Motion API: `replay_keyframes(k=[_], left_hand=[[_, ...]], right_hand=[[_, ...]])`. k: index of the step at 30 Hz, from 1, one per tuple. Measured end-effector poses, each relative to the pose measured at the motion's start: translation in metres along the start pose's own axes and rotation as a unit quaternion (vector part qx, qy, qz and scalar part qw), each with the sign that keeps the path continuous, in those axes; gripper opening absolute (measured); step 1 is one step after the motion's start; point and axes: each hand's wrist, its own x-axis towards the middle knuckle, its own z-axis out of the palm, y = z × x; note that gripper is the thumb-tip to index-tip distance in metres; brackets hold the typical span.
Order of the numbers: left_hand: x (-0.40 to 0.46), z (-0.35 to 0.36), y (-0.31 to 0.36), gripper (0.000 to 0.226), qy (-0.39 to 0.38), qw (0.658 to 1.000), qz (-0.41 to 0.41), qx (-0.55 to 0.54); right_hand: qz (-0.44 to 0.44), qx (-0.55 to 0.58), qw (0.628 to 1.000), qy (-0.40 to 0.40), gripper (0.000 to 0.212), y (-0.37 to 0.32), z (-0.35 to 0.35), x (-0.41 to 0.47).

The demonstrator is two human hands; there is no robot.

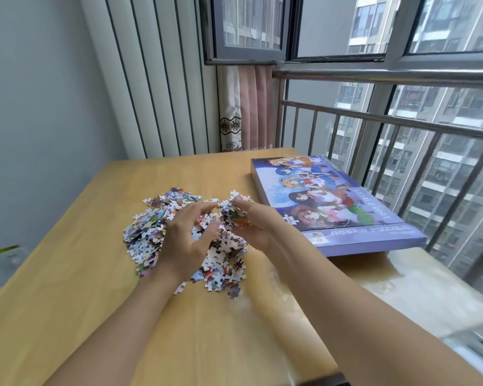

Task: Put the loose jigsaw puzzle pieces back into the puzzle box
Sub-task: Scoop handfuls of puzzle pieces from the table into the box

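The loose, many-coloured cardboard jigsaw puzzle pieces (165, 232) lie in 1 heap at the middle of the pale wooden table (67, 274), and both hands work in it, probably to collect a handful. The left hand (188, 240) is half open, its curled fingers raking the heap, while the right hand (253, 228) grips a small clump of pieces. At 2 o'clock from the heap, the flat purple puzzle box (354, 215) lies closed, lettered "JIGSAW PUZZLE" and "1000 PIECES".

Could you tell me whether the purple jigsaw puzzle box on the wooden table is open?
No, the purple jigsaw puzzle box lies closed with its picture lid on, right of the loose puzzle pieces.
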Motion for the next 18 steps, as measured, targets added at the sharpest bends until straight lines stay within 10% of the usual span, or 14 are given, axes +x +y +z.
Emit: replay_keyframes(k=[5,18], left_hand=[[0.001,-0.005,0.000,0.034,0.035,0.999,-0.014,-0.009],[-0.004,0.037,0.033,0.055,-0.180,0.964,0.183,0.073]], right_hand=[[0.004,0.061,0.998,-0.030,0.011,-0.008,-0.006,-0.038],[0.041,0.061,0.997,-0.016,0.017,0.029,-0.109,-0.118]])
